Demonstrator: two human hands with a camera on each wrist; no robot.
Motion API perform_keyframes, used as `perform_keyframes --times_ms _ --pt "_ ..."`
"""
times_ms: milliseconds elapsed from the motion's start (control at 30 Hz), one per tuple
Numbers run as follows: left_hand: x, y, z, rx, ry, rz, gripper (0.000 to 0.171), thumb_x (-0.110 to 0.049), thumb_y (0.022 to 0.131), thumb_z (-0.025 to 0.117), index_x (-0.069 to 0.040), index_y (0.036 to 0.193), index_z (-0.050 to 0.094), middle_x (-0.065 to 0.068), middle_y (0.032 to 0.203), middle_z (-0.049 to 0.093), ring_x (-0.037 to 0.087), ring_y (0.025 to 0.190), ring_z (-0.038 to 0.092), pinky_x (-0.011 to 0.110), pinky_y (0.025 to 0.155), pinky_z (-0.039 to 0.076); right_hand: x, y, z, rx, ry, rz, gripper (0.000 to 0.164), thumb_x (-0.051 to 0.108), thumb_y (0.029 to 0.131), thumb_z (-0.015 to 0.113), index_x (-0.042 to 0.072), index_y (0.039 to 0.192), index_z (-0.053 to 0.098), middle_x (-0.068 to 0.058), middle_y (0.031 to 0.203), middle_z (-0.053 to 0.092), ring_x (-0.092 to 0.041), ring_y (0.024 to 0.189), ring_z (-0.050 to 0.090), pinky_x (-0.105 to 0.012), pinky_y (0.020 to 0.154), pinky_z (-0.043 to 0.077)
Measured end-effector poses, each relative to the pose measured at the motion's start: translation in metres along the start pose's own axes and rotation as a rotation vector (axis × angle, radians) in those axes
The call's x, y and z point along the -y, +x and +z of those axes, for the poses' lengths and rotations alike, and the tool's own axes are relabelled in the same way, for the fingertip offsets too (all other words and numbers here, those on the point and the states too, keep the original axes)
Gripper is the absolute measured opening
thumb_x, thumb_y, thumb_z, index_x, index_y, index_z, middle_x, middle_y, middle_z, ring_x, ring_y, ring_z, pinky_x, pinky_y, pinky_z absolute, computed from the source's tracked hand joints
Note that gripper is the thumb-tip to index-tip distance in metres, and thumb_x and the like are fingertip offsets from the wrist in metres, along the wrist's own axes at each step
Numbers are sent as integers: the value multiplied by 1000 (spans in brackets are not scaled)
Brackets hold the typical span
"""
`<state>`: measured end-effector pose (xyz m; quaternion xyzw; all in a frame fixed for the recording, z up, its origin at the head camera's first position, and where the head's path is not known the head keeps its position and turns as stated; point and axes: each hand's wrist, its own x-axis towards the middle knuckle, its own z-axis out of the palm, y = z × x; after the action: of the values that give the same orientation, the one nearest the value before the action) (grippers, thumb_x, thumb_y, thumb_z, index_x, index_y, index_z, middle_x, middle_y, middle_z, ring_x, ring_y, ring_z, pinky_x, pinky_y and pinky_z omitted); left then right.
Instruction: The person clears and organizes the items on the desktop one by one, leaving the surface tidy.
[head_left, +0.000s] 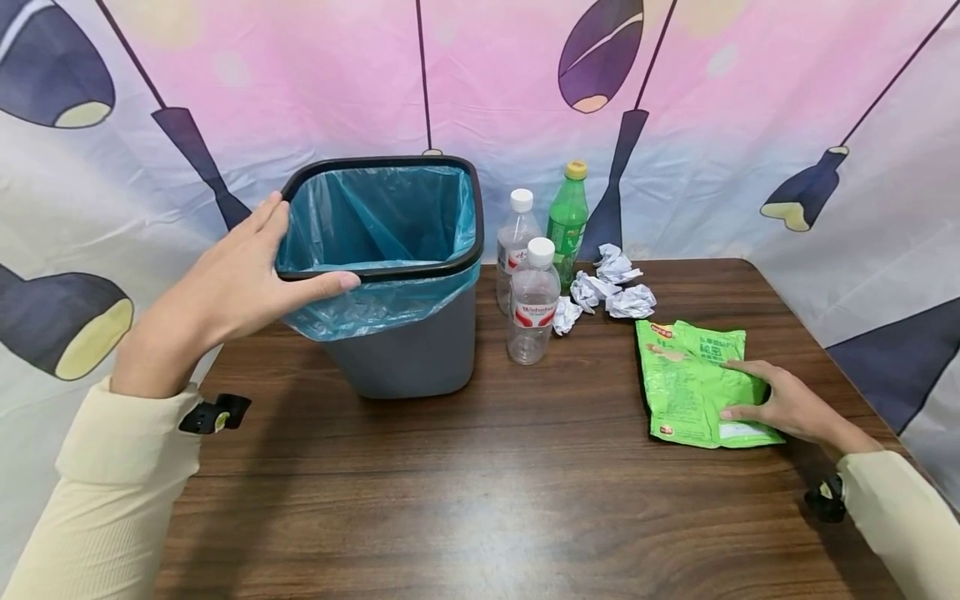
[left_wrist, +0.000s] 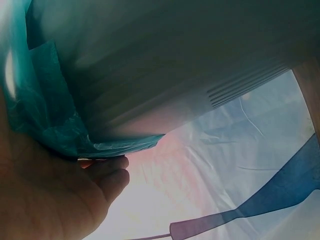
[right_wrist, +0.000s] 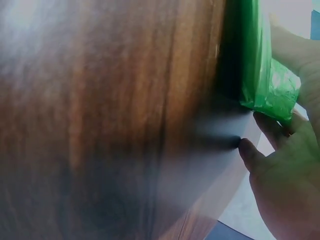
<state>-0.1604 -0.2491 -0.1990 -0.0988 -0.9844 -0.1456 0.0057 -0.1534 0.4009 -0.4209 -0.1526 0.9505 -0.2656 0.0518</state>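
My left hand (head_left: 240,275) grips the near left corner of a grey trash bin (head_left: 420,350) by its black rim. The thumb lies along the front of the rim and the fingers reach over the left side. A blue plastic liner (head_left: 390,292) is folded over the rim. In the left wrist view, bent fingertips (left_wrist: 117,175) show beside the liner. On the right, my right hand (head_left: 787,404) holds the right part of a bright green snack bag (head_left: 690,392) that lies on the table. Its thumb and index finger are on the bag; the right wrist view shows other fingers (right_wrist: 250,152) near the tabletop.
Two clear plastic bottles with white caps, one in front (head_left: 534,308) and one behind (head_left: 517,225), stand right of the bin. A green bottle (head_left: 568,221) stands behind them. Several crumpled paper balls (head_left: 632,302) lie nearby. A patterned curtain (head_left: 525,75) hangs behind the wooden table (head_left: 487,492).
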Motion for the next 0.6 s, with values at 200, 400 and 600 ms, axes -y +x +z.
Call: perform_keyframes --times_ms 200,400,600 --pt "0 0 0 -2 -1 0 117 -73 89 55 -1 161 -4 11 168 -14 39 154 -5 70 115 8 0 1 0 -30 -20 15 78 29 85 84 -9 143 49 -41 139 44 -63 122 42 -74 88 41" --pt "-1 -1 0 -2 -5 1 118 -73 89 56 -1 161 -4 14 168 -12 40 154 -5 70 116 9 0 3 2 -59 -47 52 76 31 86 83 -13 138 51 -45 136 44 -64 120 43 -73 89 41" --pt "-1 -2 0 0 -9 0 118 -73 89 56 -1 160 -5 13 168 -13 39 154 -5 69 116 8 1 3 4 -101 -64 73 76 30 86 83 -20 133 51 -47 132 46 -64 116 46 -71 88 44"
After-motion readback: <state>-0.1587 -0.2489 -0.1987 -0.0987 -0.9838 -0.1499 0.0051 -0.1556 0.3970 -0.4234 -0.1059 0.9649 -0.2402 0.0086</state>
